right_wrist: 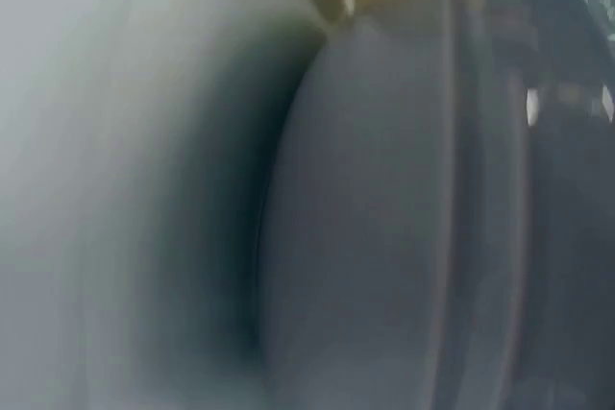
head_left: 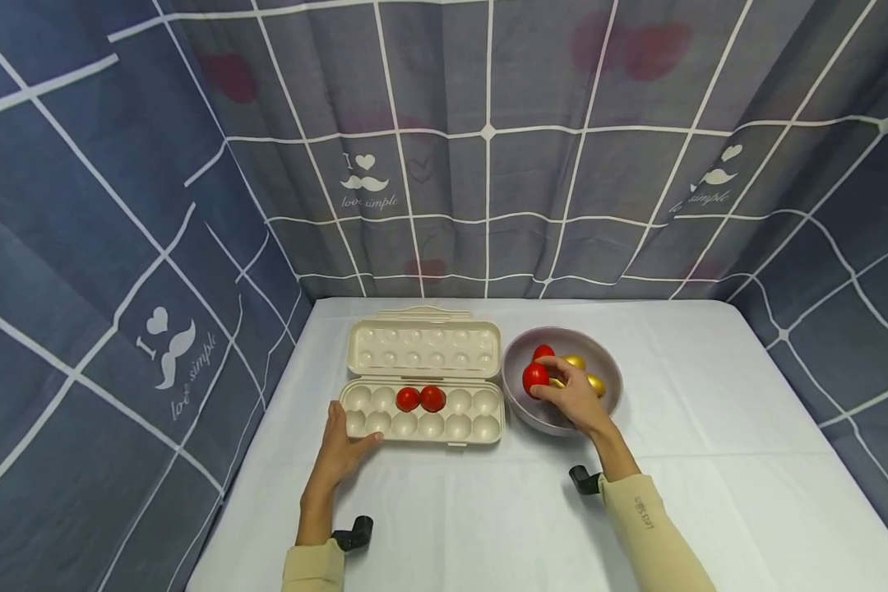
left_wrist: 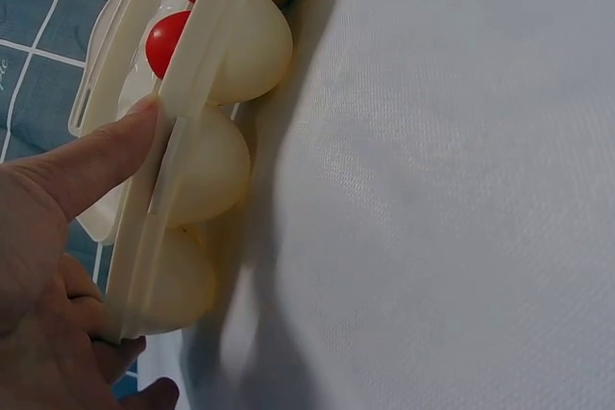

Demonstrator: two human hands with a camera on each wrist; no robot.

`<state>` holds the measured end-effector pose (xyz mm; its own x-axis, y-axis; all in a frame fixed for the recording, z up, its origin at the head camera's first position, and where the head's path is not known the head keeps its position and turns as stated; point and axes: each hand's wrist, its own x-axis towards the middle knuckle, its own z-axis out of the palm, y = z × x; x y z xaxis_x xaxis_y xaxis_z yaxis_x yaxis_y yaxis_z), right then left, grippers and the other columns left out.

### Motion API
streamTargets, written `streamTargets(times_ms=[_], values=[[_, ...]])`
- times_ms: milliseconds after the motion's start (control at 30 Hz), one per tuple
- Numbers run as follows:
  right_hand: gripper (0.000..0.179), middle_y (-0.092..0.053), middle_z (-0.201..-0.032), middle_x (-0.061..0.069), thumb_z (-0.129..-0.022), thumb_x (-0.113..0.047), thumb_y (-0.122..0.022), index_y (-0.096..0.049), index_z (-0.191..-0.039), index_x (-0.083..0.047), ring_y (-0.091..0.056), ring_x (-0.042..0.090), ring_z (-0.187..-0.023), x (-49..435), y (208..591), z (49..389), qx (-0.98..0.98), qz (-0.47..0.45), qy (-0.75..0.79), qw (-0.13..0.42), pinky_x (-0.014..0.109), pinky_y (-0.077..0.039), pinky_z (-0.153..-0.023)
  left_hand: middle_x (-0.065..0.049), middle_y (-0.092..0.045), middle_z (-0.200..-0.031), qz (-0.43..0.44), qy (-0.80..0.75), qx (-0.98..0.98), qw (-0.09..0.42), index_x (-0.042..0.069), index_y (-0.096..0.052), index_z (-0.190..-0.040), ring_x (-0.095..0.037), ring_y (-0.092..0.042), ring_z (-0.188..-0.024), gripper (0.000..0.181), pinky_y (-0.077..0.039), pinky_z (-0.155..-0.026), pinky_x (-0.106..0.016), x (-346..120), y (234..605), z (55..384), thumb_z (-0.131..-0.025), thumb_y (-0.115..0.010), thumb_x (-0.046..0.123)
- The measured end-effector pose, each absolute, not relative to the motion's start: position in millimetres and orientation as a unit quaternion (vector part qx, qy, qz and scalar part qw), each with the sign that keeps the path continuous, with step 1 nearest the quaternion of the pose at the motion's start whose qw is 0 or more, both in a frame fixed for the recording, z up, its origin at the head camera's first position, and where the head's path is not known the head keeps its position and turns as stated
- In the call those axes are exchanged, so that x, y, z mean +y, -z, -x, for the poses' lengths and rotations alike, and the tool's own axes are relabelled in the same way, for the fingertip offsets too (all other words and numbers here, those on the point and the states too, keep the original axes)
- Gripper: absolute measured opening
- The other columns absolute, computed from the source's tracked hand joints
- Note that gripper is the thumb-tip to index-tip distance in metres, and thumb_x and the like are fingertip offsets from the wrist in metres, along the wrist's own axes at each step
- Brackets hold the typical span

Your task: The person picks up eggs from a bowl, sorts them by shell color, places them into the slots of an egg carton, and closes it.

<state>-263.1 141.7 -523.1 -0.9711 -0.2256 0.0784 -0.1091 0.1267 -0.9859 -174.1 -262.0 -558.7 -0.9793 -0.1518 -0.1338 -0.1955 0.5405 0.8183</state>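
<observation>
In the head view my right hand [head_left: 575,401] pinches a red egg [head_left: 535,376] between thumb and fingers, over the left part of a greyish-mauve bowl [head_left: 612,368]. Another red egg [head_left: 543,352] and several gold eggs [head_left: 574,362] lie inside that bowl. A cream egg carton [head_left: 444,434] stands open at its left, two red eggs [head_left: 432,399] side by side in its back row. My left hand [head_left: 342,450] grips the carton's left end. Up close in the left wrist view, the thumb [left_wrist: 120,146] presses on the rim while fingers curl at the end. The right wrist view is blurred.
The carton's dimpled lid [head_left: 423,347] lies folded back behind its base, close to the bowl. Both stand on a white-covered table [head_left: 474,510]. Dark checked curtains [head_left: 444,181] enclose the back and sides. A black wrist device [head_left: 353,534] sticks out by each sleeve.
</observation>
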Motion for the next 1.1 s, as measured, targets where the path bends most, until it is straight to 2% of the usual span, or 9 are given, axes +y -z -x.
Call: streamTargets(times_ms=[100, 333, 467, 567, 667, 867, 1100], values=[[0.047, -0.059, -0.119, 0.024, -0.082, 0.001, -0.074, -0.056, -0.125, 0.008, -0.057, 0.028, -0.106, 128.0, 518.5, 259.2, 0.738, 0.132, 0.660, 0.038, 0.020, -0.049, -0.085, -0.032, 0.016, -0.157, 0.102, -0.467, 0.878, 0.029, -0.012, 0.010, -0.150, -0.047, 0.012, -0.144, 0.116, 0.000, -0.116, -0.057, -262.0, 558.5, 174.9, -0.085, -0.079, 0.024], [0.048, -0.059, -0.119, 0.025, -0.081, 0.003, -0.077, -0.057, -0.125, 0.009, -0.057, 0.033, -0.109, 89.4, 516.5, 257.1, 0.712, 0.168, 0.680, 0.039, 0.024, -0.051, -0.088, -0.028, 0.016, -0.159, 0.102, -0.474, 0.874, 0.026, -0.008, 0.010, -0.151, -0.043, 0.014, -0.146, 0.113, 0.002, -0.116, -0.055, -262.5, 561.1, 176.6, -0.086, -0.077, 0.021], [0.049, -0.061, -0.117, 0.027, -0.078, 0.008, -0.078, -0.056, -0.122, 0.012, -0.059, 0.037, -0.108, 68.0, 502.9, 245.7, 0.713, 0.189, 0.674, 0.046, 0.039, -0.049, -0.096, -0.027, 0.015, -0.159, 0.101, -0.473, 0.875, 0.024, -0.008, 0.010, -0.152, -0.042, 0.014, -0.146, 0.112, 0.002, -0.116, -0.055, -262.9, 561.8, 177.8, -0.086, -0.077, 0.021], [0.047, -0.061, -0.115, 0.030, -0.078, 0.011, -0.076, -0.056, -0.120, 0.015, -0.059, 0.042, -0.108, 53.4, 494.8, 236.9, 0.724, 0.215, 0.655, 0.031, 0.050, -0.046, -0.099, -0.027, 0.015, -0.159, 0.101, -0.473, 0.875, 0.024, -0.008, 0.009, -0.152, -0.042, 0.014, -0.146, 0.112, 0.002, -0.116, -0.055, -263.1, 562.1, 178.0, -0.086, -0.077, 0.021], [0.046, -0.060, -0.114, 0.032, -0.077, 0.014, -0.074, -0.055, -0.118, 0.019, -0.059, 0.045, -0.107, 40.7, 498.6, 233.8, 0.726, 0.235, 0.646, 0.009, 0.054, -0.045, -0.099, -0.027, 0.016, -0.159, 0.103, -0.472, 0.875, 0.026, -0.008, 0.009, -0.152, -0.042, 0.014, -0.146, 0.112, 0.002, -0.117, -0.055, -263.0, 562.1, 178.4, -0.086, -0.077, 0.021], [0.047, -0.062, -0.112, 0.030, -0.073, 0.020, -0.073, -0.057, -0.118, 0.017, -0.060, 0.044, -0.103, 21.9, 532.6, 244.2, 0.732, 0.209, 0.647, -0.032, 0.054, -0.048, -0.095, -0.026, 0.015, -0.160, 0.100, -0.468, 0.878, 0.022, -0.007, 0.009, -0.152, -0.042, 0.013, -0.146, 0.112, 0.001, -0.117, -0.054, -262.4, 562.3, 179.9, -0.087, -0.076, 0.023], [0.047, -0.063, -0.112, 0.023, -0.071, 0.017, -0.077, -0.058, -0.115, 0.009, -0.060, 0.040, -0.109, 10.6, 558.9, 248.8, 0.765, 0.155, 0.624, -0.028, 0.046, -0.051, -0.093, -0.030, 0.013, -0.158, 0.103, -0.467, 0.878, 0.020, -0.010, 0.008, -0.151, -0.045, 0.012, -0.146, 0.114, 0.000, -0.116, -0.056, -263.8, 564.0, 176.3, -0.085, -0.078, 0.023]])
